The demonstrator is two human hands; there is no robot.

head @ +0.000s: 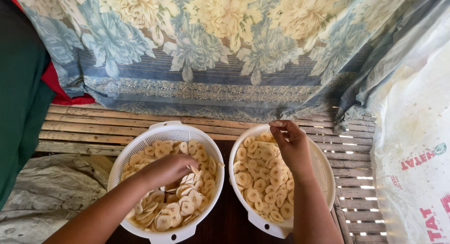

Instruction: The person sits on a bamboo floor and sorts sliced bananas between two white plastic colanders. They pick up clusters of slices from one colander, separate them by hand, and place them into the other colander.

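**Sorting banana chips across two white colanders**

Working both baskets at once here, so we've got them parked side by side, rims nearly touching, right in front of us on the dark board over the slatted wooden bench (93, 126). That way neither arm has to travel far.

Our left hand (165, 170) is down in the left colander (165, 129), fingers curled loosely into the pile of banana slices (176, 211). We can't quite tell whether it's actually pinching any or just resting on the heap, since the fingertips are buried.

Our right hand (291, 143) hovers over the far rim of the right colander (323, 166), thumb and fingertips pinched narrow together. Whatever sits between them is too small to make out, maybe a single chip or a scrap. The chips in that basket (260, 180) lie flatter and look more even.

A floral cloth (211, 51) hangs behind, a white printed sack (417, 145) stands on the right, and crumpled grey sheeting (47, 192) lies to the left, keeping the messy stuff off the food.
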